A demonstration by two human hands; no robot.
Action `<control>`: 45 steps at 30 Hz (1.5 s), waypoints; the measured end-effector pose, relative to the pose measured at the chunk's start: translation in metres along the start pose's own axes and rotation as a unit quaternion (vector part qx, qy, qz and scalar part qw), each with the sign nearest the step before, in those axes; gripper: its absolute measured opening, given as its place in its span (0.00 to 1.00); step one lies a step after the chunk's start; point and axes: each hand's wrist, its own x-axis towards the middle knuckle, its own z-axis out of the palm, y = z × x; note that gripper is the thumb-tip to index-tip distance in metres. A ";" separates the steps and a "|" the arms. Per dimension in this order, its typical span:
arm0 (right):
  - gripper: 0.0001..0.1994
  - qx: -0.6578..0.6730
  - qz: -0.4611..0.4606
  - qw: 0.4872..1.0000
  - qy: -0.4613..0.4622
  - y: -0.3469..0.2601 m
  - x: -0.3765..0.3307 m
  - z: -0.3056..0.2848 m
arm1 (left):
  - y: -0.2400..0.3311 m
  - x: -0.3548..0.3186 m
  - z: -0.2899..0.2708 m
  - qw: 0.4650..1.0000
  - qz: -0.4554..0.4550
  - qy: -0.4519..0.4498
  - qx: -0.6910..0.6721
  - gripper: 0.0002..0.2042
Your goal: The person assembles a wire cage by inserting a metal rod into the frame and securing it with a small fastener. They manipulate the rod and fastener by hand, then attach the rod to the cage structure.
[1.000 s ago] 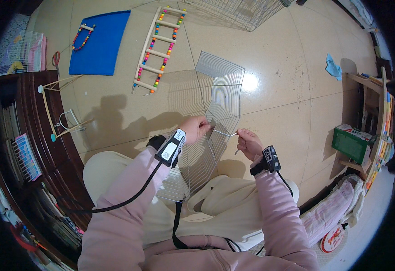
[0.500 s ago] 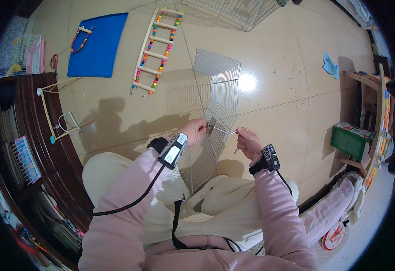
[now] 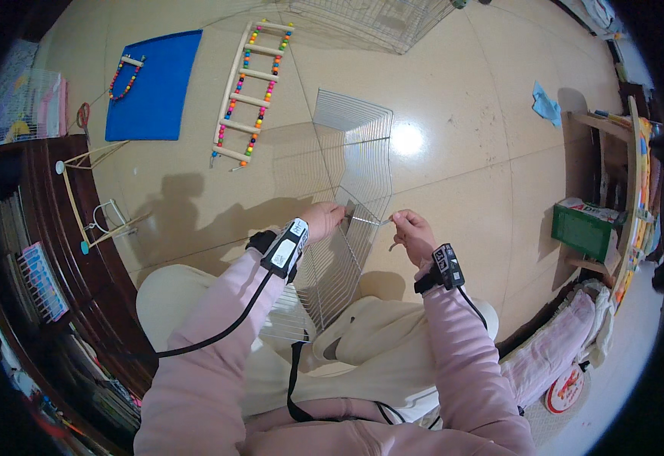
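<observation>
A folded wire cage panel (image 3: 368, 163) stands in bent sections on the floor between my legs, reaching forward from my lap. My left hand (image 3: 323, 221) pinches at its upper edge, fingertips closed near a joint between two sections. A pale, thin wire (image 3: 385, 222) runs at the panel's right side, and its far end is in the pinched fingers of my right hand (image 3: 414, 237). A short tail of it hangs below those fingers. Whether the wire is fastened to the panel cannot be made out. Both wrists wear black strapped devices.
Ahead lie a beaded wooden ladder (image 3: 252, 99), a blue mat (image 3: 157, 91) with a bead string (image 3: 124, 80), and another wire cage (image 3: 377, 19). A wooden perch stand (image 3: 81, 205) leans by the dark cabinet (image 3: 66, 175). At right are a green box (image 3: 586, 234) and blue cloth (image 3: 546, 105).
The whole view has shifted slightly. Both hands keep their pinch by the panel; the wire between them now appears straighter and less hooked near my right fingers.
</observation>
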 end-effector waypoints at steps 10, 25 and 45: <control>0.11 0.056 0.112 0.991 -0.054 -0.008 0.000 -0.008 | -0.014 -0.004 0.004 0.919 0.289 0.129 0.233 0.13; 0.10 0.046 0.165 0.983 -0.059 -0.017 0.002 -0.011 | -0.014 -0.004 0.001 0.961 0.226 0.055 0.149 0.12; 0.09 0.009 0.101 0.995 -0.014 -0.004 0.004 -0.013 | 0.005 -0.014 0.002 0.877 0.294 0.108 0.364 0.09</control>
